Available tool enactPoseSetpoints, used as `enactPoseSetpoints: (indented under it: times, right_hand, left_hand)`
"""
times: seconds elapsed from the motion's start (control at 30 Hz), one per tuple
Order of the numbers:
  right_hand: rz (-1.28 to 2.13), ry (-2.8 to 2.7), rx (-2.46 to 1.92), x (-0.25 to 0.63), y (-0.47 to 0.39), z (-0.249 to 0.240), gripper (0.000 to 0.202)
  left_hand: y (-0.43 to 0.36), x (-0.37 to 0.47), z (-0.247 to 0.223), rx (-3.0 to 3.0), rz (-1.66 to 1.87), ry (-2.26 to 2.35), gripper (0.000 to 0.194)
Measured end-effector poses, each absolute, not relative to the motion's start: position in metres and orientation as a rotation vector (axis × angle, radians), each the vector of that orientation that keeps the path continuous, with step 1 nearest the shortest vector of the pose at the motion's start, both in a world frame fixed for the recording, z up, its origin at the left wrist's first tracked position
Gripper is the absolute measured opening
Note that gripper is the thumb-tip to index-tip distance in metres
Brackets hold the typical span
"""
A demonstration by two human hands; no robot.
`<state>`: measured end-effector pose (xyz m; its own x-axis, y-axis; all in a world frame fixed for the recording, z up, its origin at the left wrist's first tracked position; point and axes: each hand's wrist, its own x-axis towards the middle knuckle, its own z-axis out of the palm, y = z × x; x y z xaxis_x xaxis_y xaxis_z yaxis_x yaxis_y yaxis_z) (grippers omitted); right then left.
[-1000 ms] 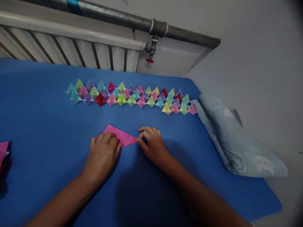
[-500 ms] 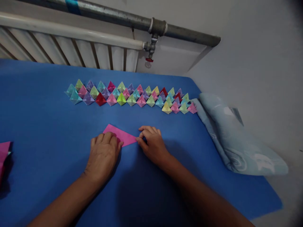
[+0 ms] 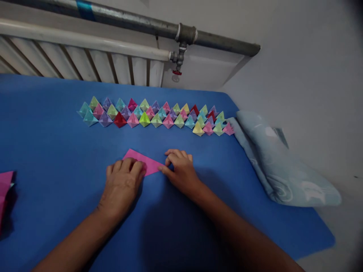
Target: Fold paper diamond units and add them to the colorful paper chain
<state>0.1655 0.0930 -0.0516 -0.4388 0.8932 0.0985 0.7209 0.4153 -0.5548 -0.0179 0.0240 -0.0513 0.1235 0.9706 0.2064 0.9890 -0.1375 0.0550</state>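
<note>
A folded piece of pink origami paper [image 3: 151,165] lies on the blue tabletop, one pointed corner towards the right. My left hand [image 3: 121,185] rests over its left part, fingers bent and pressed together on the paper; they hide some of it. At the pointed corner, my right hand [image 3: 183,172] has its thumb on the tip, with the other fingers curled above. Beyond both hands stand several rows of small folded paper boats [image 3: 144,119] in many colours.
More pink paper [image 3: 5,185] lies at the left edge. A folded light-blue cloth [image 3: 283,170] sits at the right side of the blue tabletop [image 3: 56,158]. Behind are a white radiator [image 3: 85,43], a metal pipe [image 3: 136,22] and a red-handled valve [image 3: 177,72].
My right thumb has moved slightly left onto the paper's pointed corner. My left hand has shifted a little on the paper. The whole view has tilted slightly.
</note>
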Motion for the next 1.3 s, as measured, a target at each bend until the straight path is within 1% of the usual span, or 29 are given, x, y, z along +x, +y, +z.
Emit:
enactPoseSetpoints:
  times: [0.03,0.13,0.27,0.4,0.57,0.7,0.8,0.87,0.93,1.13,1.3]
  right_hand:
    - [0.632,-2.297,-1.382,0.166,0.093,-0.051,0.019]
    - [0.647,-2.305,-1.383,0.166,0.094,-0.049,0.014]
    - [0.644,-2.333,-1.397,0.167,0.095,-0.046,0.008]
    - [0.592,-2.409,-1.409,0.167,0.094,-0.043,0.011]
    - [0.466,-2.583,-1.35,0.161,0.088,-0.041,0.016]
    - [0.37,-2.561,-1.266,0.16,0.086,-0.046,0.018]
    - [0.418,-2.457,-1.232,0.162,0.089,-0.05,0.017]
    - [0.473,-2.403,-1.237,0.163,0.091,-0.052,0.02]
    - [0.507,-2.382,-1.248,0.163,0.092,-0.052,0.022]
    - [0.47,-2.455,-1.301,0.16,0.081,-0.04,0.018]
    - [0.687,-2.412,-1.368,0.162,0.075,-0.032,0.028]
  left_hand:
    - [0.023,-0.018,-0.051,-2.312,-0.298,-1.952,0.027]
    - [0.017,-0.017,-0.051,-2.421,-0.296,-1.811,0.042]
    - [0.005,-0.012,-0.047,-2.408,-0.228,-1.768,0.046]
    - [-0.006,-0.007,-0.039,-2.328,-0.16,-1.741,0.049]
    - [-0.01,-0.004,-0.036,-2.314,-0.165,-1.718,0.045]
    - [-0.008,-0.004,-0.038,-2.324,-0.215,-1.734,0.041]
    - [-0.003,-0.005,-0.04,-2.344,-0.218,-1.757,0.031]
    - [0.001,-0.007,-0.041,-2.326,-0.278,-1.784,0.021]
    - [0.005,-0.008,-0.042,-2.313,-0.355,-1.805,0.015]
    - [0.01,-0.014,-0.043,-2.372,-0.411,-1.868,0.011]
    - [0.009,-0.015,-0.044,-2.361,-0.415,-1.841,0.01]
